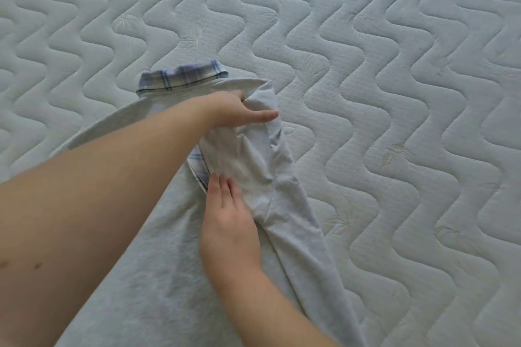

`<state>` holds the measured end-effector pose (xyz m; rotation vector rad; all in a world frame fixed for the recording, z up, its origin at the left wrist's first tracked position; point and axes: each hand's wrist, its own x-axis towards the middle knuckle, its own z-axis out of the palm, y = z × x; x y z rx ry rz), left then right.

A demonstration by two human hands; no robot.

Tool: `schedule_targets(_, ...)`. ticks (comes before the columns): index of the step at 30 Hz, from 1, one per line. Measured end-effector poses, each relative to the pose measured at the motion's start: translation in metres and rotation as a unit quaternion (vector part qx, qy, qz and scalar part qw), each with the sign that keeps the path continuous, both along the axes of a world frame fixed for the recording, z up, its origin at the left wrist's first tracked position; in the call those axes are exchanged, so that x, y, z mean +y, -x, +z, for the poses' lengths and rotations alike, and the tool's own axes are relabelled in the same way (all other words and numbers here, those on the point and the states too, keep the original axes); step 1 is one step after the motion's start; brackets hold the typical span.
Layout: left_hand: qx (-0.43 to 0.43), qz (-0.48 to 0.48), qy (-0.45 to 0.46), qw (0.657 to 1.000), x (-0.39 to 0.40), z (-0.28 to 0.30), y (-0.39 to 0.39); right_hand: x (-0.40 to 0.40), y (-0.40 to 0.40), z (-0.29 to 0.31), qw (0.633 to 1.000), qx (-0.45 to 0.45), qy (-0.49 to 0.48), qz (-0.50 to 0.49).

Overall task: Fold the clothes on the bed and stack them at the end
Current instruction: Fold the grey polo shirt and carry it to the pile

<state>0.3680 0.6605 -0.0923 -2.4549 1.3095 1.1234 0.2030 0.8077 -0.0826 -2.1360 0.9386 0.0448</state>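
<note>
Right hand flat, fingers straight, pressing the folded-in sleeve of the grey shirt lying on the mattress. Farther up, left hand pinches the shoulder fold, just below the plaid collar.

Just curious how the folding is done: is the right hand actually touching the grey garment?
Touching. The head view shows the right hand lying flat on the grey garment, its straight fingers pressing the folded-over sleeve, with no gap visible.

Bare mattress around garment
</note>
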Motion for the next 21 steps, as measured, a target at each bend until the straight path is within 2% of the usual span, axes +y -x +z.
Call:
schedule_targets(2, -0.044, 0.013, 0.067, 0.997, -0.004, -0.008, 0.008, 0.004, 0.003, -0.009, 1.0, -0.005, -0.014, -0.004)
schedule_targets(4, -0.025, 0.025, 0.121, 0.992, -0.008, -0.015, 0.016, 0.008, 0.011, -0.011, 0.999, -0.031, -0.023, 0.007)
schedule_targets(8, 0.019, 0.079, 0.194, 0.978, -0.019, -0.019, 0.021, 0.004, 0.043, -0.015, 0.994, -0.07, 0.082, -0.006)
schedule_targets(12, 0.001, 0.052, 0.198, 0.979, -0.025, -0.015, 0.012, -0.017, 0.087, -0.026, 0.983, -0.008, 0.179, -0.039)
schedule_targets(18, -0.019, 0.044, 0.218, 0.975, -0.018, -0.023, 0.027, -0.003, 0.117, -0.044, 0.982, 0.067, 0.177, -0.002)
schedule_targets(21, -0.061, 0.026, 0.173, 0.983, -0.015, -0.025, 0.027, 0.003, 0.117, -0.051, 0.979, 0.08, 0.189, -0.002)
